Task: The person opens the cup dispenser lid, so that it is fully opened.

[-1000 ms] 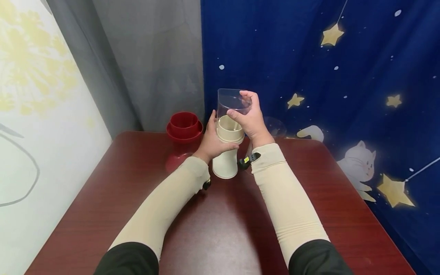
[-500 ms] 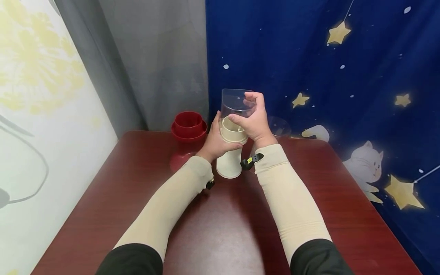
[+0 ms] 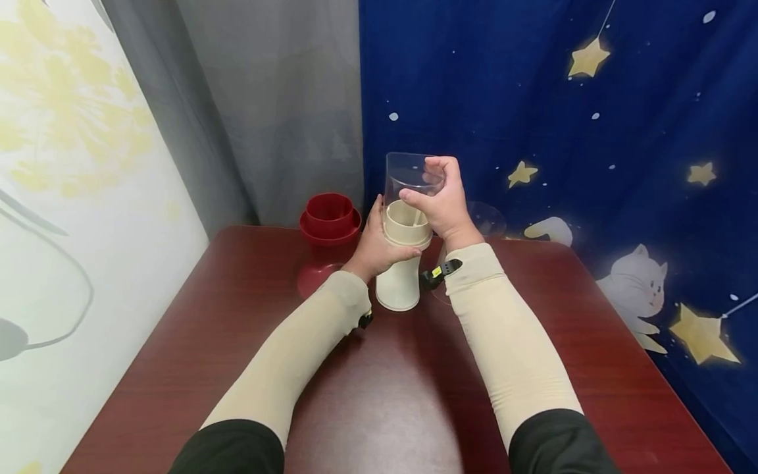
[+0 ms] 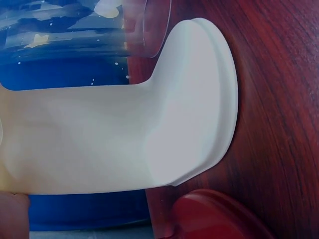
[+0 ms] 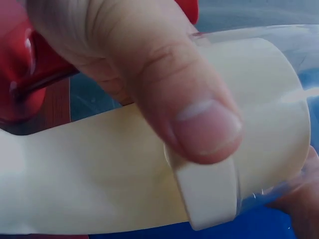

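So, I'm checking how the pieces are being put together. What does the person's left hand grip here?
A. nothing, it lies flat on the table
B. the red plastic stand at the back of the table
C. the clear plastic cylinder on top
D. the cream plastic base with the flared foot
D: the left hand wraps the cream plastic base with the flared foot, while the right hand holds the clear plastic cylinder on top.

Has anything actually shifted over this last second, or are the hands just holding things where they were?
Hardly anything. The right hand holds the clear cover over the top of the cream base, perhaps very slightly lower than before, and the left hand grips the base as it did. The red base behind stands unmoved on the table. The small overall shift is the camera's.
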Action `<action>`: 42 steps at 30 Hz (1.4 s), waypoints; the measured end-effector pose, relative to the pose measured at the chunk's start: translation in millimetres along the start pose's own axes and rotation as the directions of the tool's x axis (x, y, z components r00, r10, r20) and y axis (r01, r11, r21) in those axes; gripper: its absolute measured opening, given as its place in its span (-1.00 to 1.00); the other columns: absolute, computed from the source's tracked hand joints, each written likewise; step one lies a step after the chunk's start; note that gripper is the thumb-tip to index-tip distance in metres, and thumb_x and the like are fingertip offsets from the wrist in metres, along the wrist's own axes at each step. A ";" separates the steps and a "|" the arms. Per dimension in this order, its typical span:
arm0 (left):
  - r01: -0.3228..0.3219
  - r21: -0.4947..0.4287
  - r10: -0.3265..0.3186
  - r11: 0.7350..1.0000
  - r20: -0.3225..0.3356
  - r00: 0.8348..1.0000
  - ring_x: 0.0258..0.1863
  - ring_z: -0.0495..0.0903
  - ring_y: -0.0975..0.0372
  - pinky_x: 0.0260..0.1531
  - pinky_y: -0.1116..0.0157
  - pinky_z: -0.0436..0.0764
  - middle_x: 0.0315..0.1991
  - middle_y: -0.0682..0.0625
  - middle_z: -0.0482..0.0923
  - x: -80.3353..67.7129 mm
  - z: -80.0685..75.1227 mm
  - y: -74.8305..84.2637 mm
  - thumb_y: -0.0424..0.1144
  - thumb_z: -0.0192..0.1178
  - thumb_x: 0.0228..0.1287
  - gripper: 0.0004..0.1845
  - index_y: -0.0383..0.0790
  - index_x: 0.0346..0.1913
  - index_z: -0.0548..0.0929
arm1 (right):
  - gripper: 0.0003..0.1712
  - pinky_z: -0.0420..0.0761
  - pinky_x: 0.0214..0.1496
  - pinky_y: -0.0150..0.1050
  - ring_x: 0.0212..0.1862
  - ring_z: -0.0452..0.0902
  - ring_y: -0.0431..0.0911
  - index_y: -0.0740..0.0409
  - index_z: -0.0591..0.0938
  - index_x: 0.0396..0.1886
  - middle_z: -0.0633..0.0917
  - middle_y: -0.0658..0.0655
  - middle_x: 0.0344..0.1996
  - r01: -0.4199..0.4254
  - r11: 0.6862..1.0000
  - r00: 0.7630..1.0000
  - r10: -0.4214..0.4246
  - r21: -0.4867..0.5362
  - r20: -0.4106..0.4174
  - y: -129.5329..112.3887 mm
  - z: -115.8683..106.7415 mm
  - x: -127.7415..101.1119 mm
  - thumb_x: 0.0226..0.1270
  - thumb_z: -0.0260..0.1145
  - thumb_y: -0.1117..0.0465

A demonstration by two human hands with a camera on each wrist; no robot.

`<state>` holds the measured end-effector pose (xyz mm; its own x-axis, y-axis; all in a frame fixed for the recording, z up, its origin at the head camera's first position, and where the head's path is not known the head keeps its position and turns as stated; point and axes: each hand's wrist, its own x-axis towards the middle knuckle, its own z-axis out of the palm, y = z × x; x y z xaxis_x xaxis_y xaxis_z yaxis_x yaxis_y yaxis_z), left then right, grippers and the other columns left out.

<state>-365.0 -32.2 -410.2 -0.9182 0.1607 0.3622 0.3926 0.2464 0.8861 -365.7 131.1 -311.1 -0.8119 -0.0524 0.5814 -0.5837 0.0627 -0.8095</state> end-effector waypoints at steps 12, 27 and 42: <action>0.023 0.013 -0.023 1.000 0.003 1.000 0.56 0.25 0.05 0.56 0.05 0.33 0.68 -0.09 0.05 -3.6 1.2 3.4 -0.04 0.76 -0.20 0.61 0.03 0.73 -0.30 | -0.13 0.62 0.24 -0.15 0.29 0.53 0.06 0.24 0.40 0.23 0.53 0.19 0.25 0.023 0.999 1.000 -0.023 -0.029 0.004 -4.2 -4.8 -0.9 -0.11 0.63 0.32; 0.005 -0.006 -0.005 1.000 -0.003 1.000 0.55 0.28 0.07 0.54 0.03 0.35 0.64 -0.07 0.13 -3.4 1.5 -1.1 -0.07 0.78 -0.21 0.63 0.24 0.72 -0.33 | -0.07 0.63 0.27 -0.13 0.25 0.51 0.01 0.10 0.41 0.21 0.54 0.11 0.19 0.055 0.998 0.997 -0.053 0.043 -0.051 -32.8 -16.9 15.1 -0.18 0.69 0.05; -0.066 0.111 0.068 0.992 -0.011 0.998 0.40 0.41 -0.01 0.40 -0.02 0.51 0.51 -0.15 0.25 -2.4 1.4 1.4 -0.06 0.78 -0.21 0.34 0.24 0.65 0.12 | 0.31 0.57 0.39 -0.05 0.32 0.48 0.08 0.11 0.41 0.20 0.51 0.07 0.21 0.133 0.989 0.991 -0.131 0.061 -0.025 -67.3 -34.0 2.8 -0.47 0.75 -0.51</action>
<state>-362.2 -30.8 -410.3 -0.8900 0.1663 0.4245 0.4558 0.3396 0.8227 -328.9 160.6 -252.2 -0.7280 -0.0351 0.6847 -0.6849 -0.0062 -0.7286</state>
